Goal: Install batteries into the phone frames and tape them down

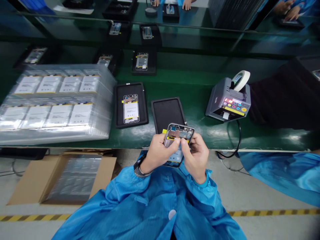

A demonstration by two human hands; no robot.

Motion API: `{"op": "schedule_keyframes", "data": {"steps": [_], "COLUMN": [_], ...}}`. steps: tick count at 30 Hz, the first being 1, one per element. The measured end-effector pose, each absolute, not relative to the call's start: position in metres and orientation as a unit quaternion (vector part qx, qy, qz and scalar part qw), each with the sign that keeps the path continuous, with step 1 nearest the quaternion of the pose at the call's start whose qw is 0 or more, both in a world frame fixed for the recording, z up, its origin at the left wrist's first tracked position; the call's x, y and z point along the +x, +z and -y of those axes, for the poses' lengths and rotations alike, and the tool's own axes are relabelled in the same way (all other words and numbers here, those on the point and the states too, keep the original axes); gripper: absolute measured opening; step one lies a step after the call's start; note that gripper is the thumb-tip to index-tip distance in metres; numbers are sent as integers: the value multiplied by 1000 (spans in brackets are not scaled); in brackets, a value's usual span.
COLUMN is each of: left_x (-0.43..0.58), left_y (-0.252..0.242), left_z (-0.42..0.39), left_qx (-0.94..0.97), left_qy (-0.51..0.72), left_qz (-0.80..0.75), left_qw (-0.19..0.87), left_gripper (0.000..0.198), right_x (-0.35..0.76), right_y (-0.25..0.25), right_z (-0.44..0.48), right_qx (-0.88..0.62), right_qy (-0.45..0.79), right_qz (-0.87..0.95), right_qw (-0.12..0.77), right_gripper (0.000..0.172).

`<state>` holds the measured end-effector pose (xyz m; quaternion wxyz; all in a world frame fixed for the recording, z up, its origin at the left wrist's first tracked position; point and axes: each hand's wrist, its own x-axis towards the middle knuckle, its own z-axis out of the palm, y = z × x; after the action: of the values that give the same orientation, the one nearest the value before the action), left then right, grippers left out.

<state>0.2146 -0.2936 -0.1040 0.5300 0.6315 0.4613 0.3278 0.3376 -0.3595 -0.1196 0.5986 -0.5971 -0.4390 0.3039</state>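
Note:
Both my hands hold an opened phone body (179, 132) over the near edge of the green belt (197, 90). My left hand (157, 152) grips its left side, thumb pressed on the inner board. My right hand (196, 154) holds the right side, with thumb and forefinger pinched on the middle of the phone. An empty black tray (167, 112) lies just beyond the phone. To the left, another black tray (131, 105) carries a phone with a white battery.
A grey tape dispenser (228, 100) with a white roll stands at the right. Stacked clear trays of white batteries (53, 103) fill the left. Several more trays with phones lie farther back. A cardboard box (65, 175) sits on the floor. Other people's hands (186, 4) work at the far side.

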Motion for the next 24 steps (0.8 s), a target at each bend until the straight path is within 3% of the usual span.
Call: {"op": "schedule_keyframes", "data": {"steps": [10, 16, 24], "left_x": [221, 218, 215], "left_y": [-111, -116, -109], "left_z": [296, 297, 298], "left_qx": [601, 604, 631], "left_qy": [343, 351, 345], "left_qz": [-459, -446, -450], "left_qw": [558, 559, 529], "left_gripper": [31, 33, 33], "right_x": [334, 343, 347], "right_y": [-125, -122, -116], "right_z": [354, 358, 362], "right_qx": [-593, -568, -586], "right_qy": [304, 357, 322], "right_qz": [400, 422, 455], "right_qw": [629, 610, 588], "right_gripper": [11, 13, 9]}}
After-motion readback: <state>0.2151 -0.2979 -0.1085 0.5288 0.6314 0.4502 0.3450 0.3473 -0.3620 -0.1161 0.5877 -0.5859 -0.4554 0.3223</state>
